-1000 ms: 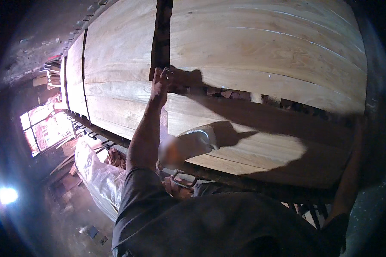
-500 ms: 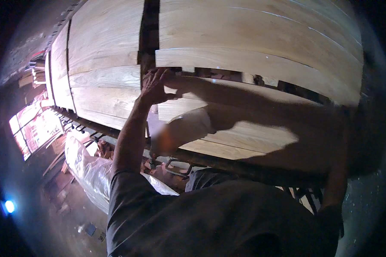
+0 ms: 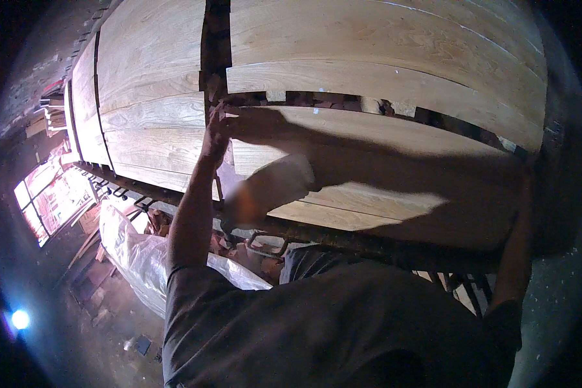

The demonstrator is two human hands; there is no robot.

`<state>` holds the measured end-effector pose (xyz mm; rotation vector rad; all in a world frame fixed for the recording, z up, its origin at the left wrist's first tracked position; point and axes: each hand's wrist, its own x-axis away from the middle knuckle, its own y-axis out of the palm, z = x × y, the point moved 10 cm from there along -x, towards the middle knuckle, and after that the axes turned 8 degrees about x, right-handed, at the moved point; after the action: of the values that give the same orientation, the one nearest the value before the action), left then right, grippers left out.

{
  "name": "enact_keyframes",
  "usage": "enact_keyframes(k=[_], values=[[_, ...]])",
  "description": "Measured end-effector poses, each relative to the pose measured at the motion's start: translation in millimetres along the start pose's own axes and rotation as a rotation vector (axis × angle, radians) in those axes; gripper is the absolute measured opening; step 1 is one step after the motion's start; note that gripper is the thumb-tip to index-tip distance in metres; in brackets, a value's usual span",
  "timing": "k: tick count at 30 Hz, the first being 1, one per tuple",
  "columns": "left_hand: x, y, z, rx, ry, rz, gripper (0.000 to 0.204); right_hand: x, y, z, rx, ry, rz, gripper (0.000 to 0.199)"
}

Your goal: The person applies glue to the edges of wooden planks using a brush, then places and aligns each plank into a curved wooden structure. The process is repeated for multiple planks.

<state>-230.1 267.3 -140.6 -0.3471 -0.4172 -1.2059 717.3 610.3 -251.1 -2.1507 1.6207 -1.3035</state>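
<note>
My left hand [image 3: 217,129] is at the left end of a pale wooden board [image 3: 381,139], fingers bent around its end beside the dark gap between panels. At the board's far right end, my right hand [image 3: 527,171] reaches into deep shadow, and its fingers cannot be made out. Along the board's far side a narrow dark slot separates it from a wide pale panel [image 3: 381,39]. My arm's shadow falls across the board. Nearer to me, a whitish object [image 3: 281,181] with a blurred orange end lies over the near boards; its kind is unclear.
More pale panels [image 3: 152,58] lie to the left on the same dark metal frame [image 3: 142,187]. Metal clamp handles [image 3: 268,249] stick out along its near edge. Below on the left are crumpled clear plastic sheeting [image 3: 132,249] and wood scraps. A bright window [image 3: 52,194] is at far left.
My left hand has turned and drawn in at the board's end, its fingers less spread. The whole view has shifted slightly, with the panels higher in the picture. My right arm stays at the right end.
</note>
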Motion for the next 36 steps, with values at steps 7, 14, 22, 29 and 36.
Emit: enact_keyframes(k=[7,14,22,29,36], values=[[2.6,-30.0,-5.7,0.400,-0.170,0.335,0.041,-12.1,-45.9,61.6,-0.632,0.093,-0.092,0.053],[-4.2,-48.4,37.7,0.811,0.144,0.205,0.042,46.0,-29.4,-68.0,-1.046,-0.128,-0.180,0.053],[-18.6,-44.1,36.0,0.833,0.286,0.342,0.076,110.0,-18.6,-181.3,0.704,-0.351,0.378,0.044],[-25.1,-105.6,-53.8,0.571,0.092,0.354,0.049,82.8,-28.5,-133.8,0.687,-0.180,0.235,0.029],[-39.5,-73.3,-58.9,0.424,-0.150,0.141,0.049,92.2,-15.8,-146.4,0.731,-0.645,0.339,0.025]])
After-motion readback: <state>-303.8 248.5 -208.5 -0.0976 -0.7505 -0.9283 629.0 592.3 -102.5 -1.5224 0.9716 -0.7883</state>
